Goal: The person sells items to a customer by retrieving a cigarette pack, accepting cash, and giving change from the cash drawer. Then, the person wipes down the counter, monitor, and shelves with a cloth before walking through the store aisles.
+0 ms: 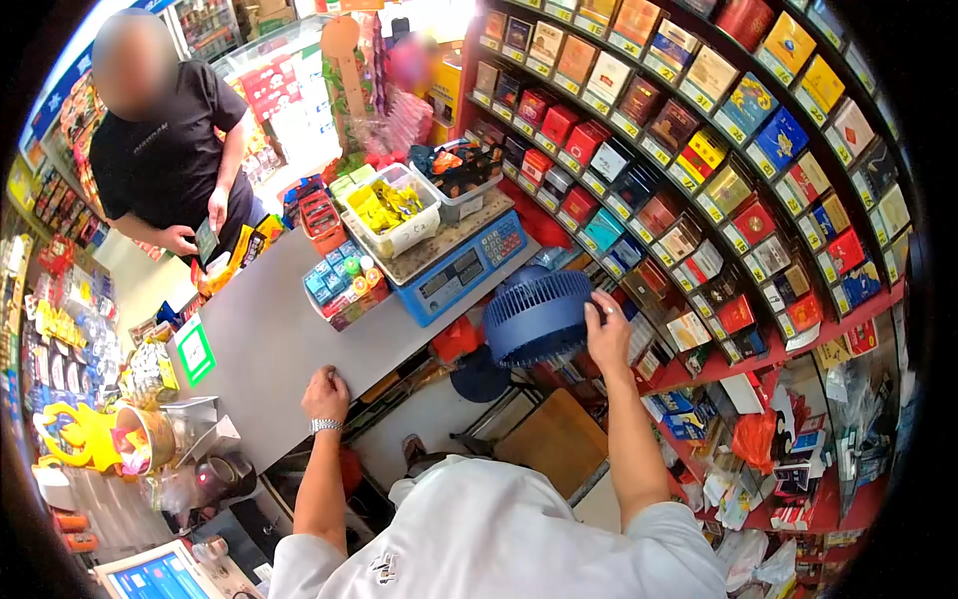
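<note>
1. The step in hand looks like handling the blue fan [539, 317]; any turn of it would call for a steady hold on its rim.
2. The fan appears just off the near edge of the grey counter [267, 324], toward the counter's right end.
3. The right hand [608, 331] meets the fan's right side, thumb and fingers at the rim (gripping or merely touching, I cannot tell).
4. The left hand [326, 393] rests at the counter's near edge, apart from the fan, fingers curled, how tightly unclear.
</note>
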`<state>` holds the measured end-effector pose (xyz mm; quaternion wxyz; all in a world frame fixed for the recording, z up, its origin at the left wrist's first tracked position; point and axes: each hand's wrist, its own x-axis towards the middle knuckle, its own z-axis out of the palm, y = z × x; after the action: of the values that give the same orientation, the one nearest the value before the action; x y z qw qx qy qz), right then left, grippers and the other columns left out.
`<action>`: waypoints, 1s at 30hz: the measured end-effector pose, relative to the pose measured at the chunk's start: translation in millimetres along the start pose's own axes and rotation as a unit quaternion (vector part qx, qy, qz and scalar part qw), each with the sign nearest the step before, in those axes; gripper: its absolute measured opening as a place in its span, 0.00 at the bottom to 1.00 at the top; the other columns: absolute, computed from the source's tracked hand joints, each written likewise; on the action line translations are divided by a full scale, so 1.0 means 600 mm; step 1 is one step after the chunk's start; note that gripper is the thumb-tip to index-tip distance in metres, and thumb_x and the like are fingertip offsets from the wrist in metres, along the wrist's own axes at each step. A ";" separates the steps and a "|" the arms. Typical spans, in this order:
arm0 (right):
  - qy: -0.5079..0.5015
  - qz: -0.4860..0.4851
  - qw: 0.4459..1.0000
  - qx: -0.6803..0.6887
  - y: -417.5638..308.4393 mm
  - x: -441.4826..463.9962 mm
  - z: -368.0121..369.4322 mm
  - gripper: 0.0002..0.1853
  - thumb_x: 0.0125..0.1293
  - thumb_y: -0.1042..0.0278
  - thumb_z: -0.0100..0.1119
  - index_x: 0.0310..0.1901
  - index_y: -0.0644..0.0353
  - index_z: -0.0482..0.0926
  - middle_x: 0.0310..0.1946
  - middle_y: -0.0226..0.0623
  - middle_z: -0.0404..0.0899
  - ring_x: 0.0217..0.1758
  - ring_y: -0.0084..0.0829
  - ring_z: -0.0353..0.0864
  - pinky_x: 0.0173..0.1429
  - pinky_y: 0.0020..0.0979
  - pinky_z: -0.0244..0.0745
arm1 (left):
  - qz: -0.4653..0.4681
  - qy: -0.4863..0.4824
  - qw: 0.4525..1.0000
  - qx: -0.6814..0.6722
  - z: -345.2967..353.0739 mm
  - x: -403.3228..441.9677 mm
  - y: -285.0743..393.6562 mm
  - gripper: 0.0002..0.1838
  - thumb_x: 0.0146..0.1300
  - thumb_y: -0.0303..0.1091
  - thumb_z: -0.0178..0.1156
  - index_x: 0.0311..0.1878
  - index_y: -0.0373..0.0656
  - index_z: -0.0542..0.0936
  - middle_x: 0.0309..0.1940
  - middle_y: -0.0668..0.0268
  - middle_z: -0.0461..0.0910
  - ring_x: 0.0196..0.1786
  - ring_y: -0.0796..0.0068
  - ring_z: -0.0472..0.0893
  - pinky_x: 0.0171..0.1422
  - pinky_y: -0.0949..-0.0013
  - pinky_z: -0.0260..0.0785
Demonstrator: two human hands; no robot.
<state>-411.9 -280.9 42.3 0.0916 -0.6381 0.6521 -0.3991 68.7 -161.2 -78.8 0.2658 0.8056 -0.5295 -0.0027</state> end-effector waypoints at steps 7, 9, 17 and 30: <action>-0.193 -0.063 0.969 -0.137 -0.084 0.063 0.076 0.33 0.68 0.47 0.57 0.65 0.66 0.71 0.69 0.56 0.65 0.74 0.54 0.59 0.77 0.47 0.52 | -0.004 0.021 1.000 -0.011 0.001 -0.003 -0.005 0.08 0.60 0.34 0.59 0.42 0.48 0.82 0.33 0.63 0.83 0.36 0.59 0.83 0.41 0.58 0.75; -0.220 -0.060 0.952 -0.204 -0.095 0.071 0.076 0.33 0.68 0.47 0.56 0.65 0.65 0.71 0.70 0.54 0.64 0.75 0.52 0.58 0.77 0.47 0.51 | -0.018 0.010 0.999 -0.037 0.003 -0.001 -0.004 0.07 0.61 0.34 0.59 0.42 0.48 0.82 0.33 0.63 0.83 0.36 0.58 0.83 0.41 0.57 0.75; -0.142 -0.085 0.957 -0.239 -0.074 0.053 0.096 0.31 0.67 0.48 0.56 0.65 0.61 0.73 0.70 0.47 0.66 0.75 0.45 0.60 0.77 0.45 0.52 | -0.004 0.023 0.999 -0.045 0.014 0.001 -0.016 0.06 0.60 0.34 0.60 0.40 0.47 0.81 0.32 0.60 0.82 0.35 0.57 0.82 0.40 0.56 0.75; -0.040 -0.091 0.962 -0.254 -0.102 -0.038 0.113 0.29 0.67 0.50 0.56 0.64 0.62 0.73 0.68 0.47 0.69 0.73 0.48 0.63 0.74 0.53 0.55 | 0.016 -0.003 1.000 -0.002 0.066 -0.004 -0.063 0.08 0.59 0.34 0.60 0.42 0.46 0.82 0.33 0.58 0.82 0.36 0.54 0.82 0.40 0.54 0.74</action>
<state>-318.9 -279.4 27.4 -0.0847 -0.7122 0.6671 -0.2011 88.7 -164.4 -129.9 0.2661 0.7964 -0.5430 -0.0018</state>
